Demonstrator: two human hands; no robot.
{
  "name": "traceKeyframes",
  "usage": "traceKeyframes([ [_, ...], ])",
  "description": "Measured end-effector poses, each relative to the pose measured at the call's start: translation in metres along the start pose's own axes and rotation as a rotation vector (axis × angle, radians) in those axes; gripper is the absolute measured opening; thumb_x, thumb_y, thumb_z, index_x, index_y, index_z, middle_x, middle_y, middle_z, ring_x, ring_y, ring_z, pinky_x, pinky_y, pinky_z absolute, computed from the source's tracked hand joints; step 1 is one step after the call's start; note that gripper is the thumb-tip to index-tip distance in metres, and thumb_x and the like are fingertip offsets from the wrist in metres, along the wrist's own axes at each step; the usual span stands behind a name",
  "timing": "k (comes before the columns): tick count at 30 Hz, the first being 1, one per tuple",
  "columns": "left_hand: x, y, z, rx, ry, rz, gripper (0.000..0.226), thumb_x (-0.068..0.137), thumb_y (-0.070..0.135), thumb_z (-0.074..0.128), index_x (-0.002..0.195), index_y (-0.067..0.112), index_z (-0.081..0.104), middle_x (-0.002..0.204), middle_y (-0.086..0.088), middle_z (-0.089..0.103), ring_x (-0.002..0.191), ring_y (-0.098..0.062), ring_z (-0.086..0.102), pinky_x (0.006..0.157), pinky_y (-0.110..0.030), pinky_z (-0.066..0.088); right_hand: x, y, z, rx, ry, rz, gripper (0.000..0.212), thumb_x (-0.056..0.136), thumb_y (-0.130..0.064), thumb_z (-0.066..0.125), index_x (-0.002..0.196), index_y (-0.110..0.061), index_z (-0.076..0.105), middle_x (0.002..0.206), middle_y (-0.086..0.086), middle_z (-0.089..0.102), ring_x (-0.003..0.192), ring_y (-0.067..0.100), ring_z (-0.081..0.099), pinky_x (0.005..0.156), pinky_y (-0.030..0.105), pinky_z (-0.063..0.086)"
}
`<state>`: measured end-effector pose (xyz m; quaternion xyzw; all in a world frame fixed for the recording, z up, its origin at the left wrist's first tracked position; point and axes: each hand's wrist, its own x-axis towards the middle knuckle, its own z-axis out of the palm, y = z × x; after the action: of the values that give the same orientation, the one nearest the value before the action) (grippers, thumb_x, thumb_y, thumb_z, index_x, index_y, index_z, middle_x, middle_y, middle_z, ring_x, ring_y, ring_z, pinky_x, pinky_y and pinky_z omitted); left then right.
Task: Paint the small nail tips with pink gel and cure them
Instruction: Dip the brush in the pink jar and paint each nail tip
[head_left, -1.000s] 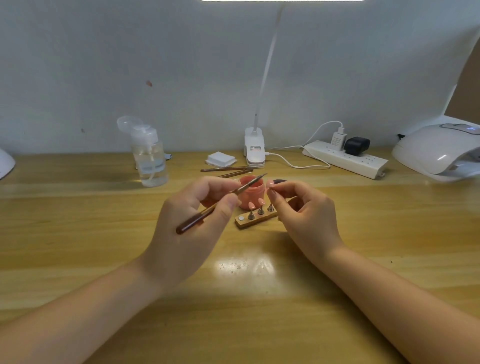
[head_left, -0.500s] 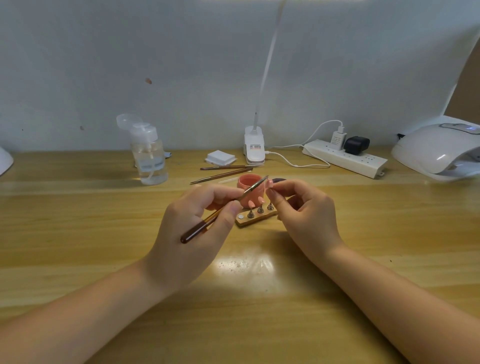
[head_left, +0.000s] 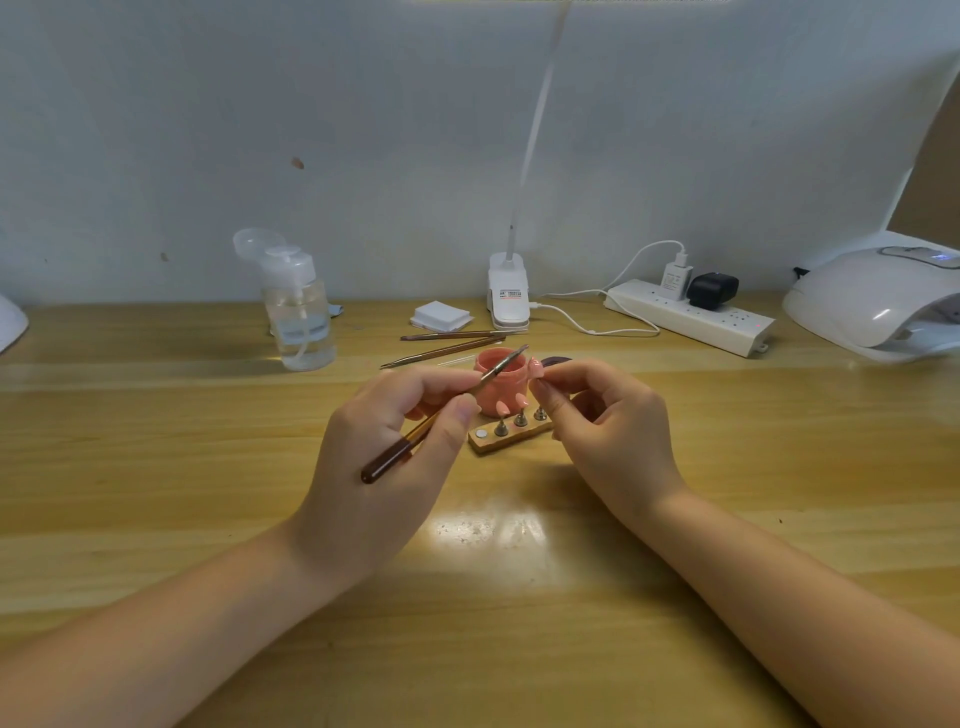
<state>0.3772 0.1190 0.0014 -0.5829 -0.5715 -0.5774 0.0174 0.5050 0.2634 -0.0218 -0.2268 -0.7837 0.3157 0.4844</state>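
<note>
Nearest, bare table (head_left: 478, 597) lay open before both wrists. Further in, the left hand (head_left: 384, 457) gripped a brush (head_left: 447, 410) and the right hand (head_left: 608, 426) pinched a pink nail tip (head_left: 535, 368) at its bristles: painting, I judged. Next, a light, steady stroke. Behind stood the wooden stand (head_left: 509, 435), the gel jar (head_left: 501, 387) and, far right, the curing lamp (head_left: 878, 301).

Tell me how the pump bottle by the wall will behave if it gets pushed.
The pump bottle is tall, narrow and upright, so it would probably tip rather than slide. It looks partly full of clear liquid, so likely fairly light. Its flip cap hangs open; it might spill.
</note>
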Motion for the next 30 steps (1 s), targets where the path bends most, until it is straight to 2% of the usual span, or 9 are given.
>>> traceKeyframes([
  [6,-0.0017,0.0010,-0.0003,-0.031,-0.014,-0.005,0.018,0.088,0.036,0.052,0.101,0.031,0.063,0.091,0.017,0.069,0.090,-0.011,0.064,0.078,-0.021,0.048,-0.0003,0.0009,-0.0003,-0.015,-0.002,-0.017,0.013,0.085,-0.013,0.070,0.093,-0.023,0.069,0.081,-0.006,0.069,0.061,0.014,0.060,0.060,0.039,0.053],
  [13,-0.0039,-0.0004,-0.0015,-0.026,-0.053,0.000,0.021,0.085,0.032,0.048,0.092,0.021,0.064,0.077,0.009,0.065,0.081,-0.012,0.062,0.072,-0.020,0.047,0.0005,0.0016,-0.0008,-0.035,-0.003,-0.029,0.016,0.085,-0.012,0.070,0.094,-0.025,0.068,0.080,-0.011,0.067,0.060,0.010,0.058,0.056,0.024,0.049],
  [18,-0.0020,0.0026,-0.0009,-0.044,-0.010,-0.001,0.013,0.090,0.030,0.052,0.098,0.026,0.062,0.088,0.015,0.068,0.085,-0.007,0.063,0.074,-0.012,0.045,0.0001,0.0010,0.0000,-0.010,-0.002,0.000,0.012,0.085,-0.013,0.070,0.094,-0.021,0.070,0.079,-0.007,0.069,0.062,0.014,0.060,0.060,0.039,0.054],
  [21,-0.0011,0.0018,0.0016,-0.063,-0.017,-0.036,0.012,0.093,0.023,0.056,0.102,0.025,0.063,0.092,0.018,0.069,0.089,-0.005,0.065,0.075,-0.011,0.045,-0.0004,0.0005,0.0002,0.015,-0.013,0.018,0.010,0.085,-0.013,0.070,0.094,-0.016,0.072,0.080,0.000,0.070,0.066,0.023,0.063,0.062,0.047,0.054],
  [25,-0.0029,0.0009,0.0020,-0.048,-0.051,-0.055,0.020,0.087,0.035,0.054,0.098,0.023,0.066,0.085,0.011,0.068,0.086,-0.011,0.063,0.074,-0.018,0.047,-0.0012,-0.0015,0.0001,0.028,-0.024,0.027,0.010,0.086,-0.012,0.070,0.095,-0.014,0.072,0.080,0.003,0.071,0.068,0.026,0.064,0.062,0.050,0.054],
  [30,-0.0047,0.0016,-0.0015,-0.116,-0.016,-0.040,0.020,0.085,0.032,0.048,0.091,0.021,0.064,0.080,0.005,0.067,0.079,-0.012,0.063,0.071,-0.016,0.046,-0.0009,-0.0018,-0.0004,0.030,-0.037,0.049,0.012,0.086,-0.013,0.069,0.098,-0.013,0.072,0.081,0.003,0.071,0.070,0.027,0.064,0.064,0.050,0.054],
])
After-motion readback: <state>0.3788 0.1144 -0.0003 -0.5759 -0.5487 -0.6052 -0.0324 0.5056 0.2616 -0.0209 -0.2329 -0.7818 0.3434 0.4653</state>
